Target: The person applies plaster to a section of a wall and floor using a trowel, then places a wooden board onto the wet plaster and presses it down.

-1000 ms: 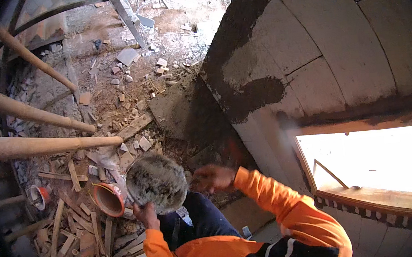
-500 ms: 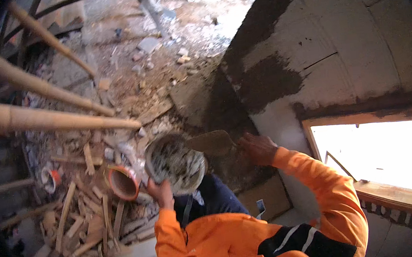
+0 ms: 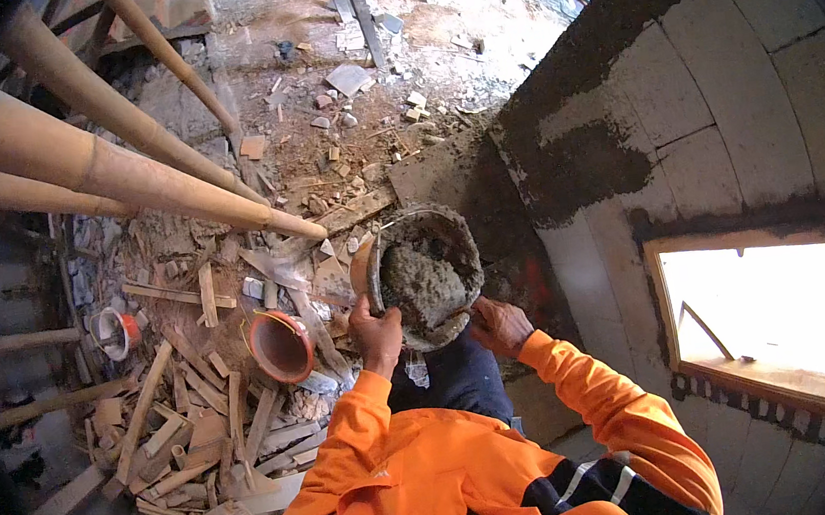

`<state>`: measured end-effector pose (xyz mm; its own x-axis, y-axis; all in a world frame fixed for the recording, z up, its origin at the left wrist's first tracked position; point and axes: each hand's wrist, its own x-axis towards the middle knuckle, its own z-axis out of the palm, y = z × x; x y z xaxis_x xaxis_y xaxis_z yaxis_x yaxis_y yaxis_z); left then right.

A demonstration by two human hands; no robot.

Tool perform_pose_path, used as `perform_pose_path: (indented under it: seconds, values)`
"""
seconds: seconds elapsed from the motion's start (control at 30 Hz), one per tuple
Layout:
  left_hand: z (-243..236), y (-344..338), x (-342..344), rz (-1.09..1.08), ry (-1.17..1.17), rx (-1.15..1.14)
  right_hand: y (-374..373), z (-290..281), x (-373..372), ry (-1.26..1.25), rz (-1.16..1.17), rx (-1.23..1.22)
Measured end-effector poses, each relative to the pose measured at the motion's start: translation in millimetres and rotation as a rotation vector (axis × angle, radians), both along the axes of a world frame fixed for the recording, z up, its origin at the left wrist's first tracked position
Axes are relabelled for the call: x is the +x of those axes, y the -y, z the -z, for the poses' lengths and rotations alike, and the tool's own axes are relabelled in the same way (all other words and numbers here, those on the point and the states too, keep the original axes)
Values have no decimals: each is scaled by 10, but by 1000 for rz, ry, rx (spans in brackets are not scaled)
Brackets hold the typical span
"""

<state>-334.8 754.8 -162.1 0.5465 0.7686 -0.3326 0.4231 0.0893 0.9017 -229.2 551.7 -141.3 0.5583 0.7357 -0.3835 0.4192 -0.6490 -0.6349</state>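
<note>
A bucket of wet grey mortar (image 3: pixel 425 281) is held up in front of my legs, its mouth facing me. My left hand (image 3: pixel 377 338) is closed on its near left rim, thumb toward the mortar. At the lower right rim is my right hand (image 3: pixel 500 328), its fingers closed round the trowel handle. The trowel's blade is hard to make out against the mortar and the rim. To the right stands a block wall (image 3: pixel 687 143), partly coated with dark, wet mortar patches (image 3: pixel 589 170).
Thick bamboo poles (image 3: pixel 174 187) slant in from the left. An orange bucket (image 3: pixel 281 347) and a smaller orange-and-white pail (image 3: pixel 117 334) stand near a heap of wood scraps (image 3: pixel 192 452). Rubble (image 3: pixel 353 168) covers the floor ahead. A wood-framed window opening (image 3: pixel 770 310) is at right.
My right hand has come down and left to the bucket's rim, bringing the trowel from beside the wall. The bucket now appears farther right and higher in view, as the head view has shifted.
</note>
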Motion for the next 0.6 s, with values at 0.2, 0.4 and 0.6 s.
perform_pose_path:
  seconds: [0.2, 0.4, 0.6]
  values:
    - [118, -297, 32, -58, -9, -97, -169, 72, 153, 97, 42, -98]
    - [456, -462, -142, -215, 49, -251, -646, 1, 266, -21, -148, 148]
    - [473, -534, -94, -321, -147, -135, -537, -125, 1307, -929, 121, 123]
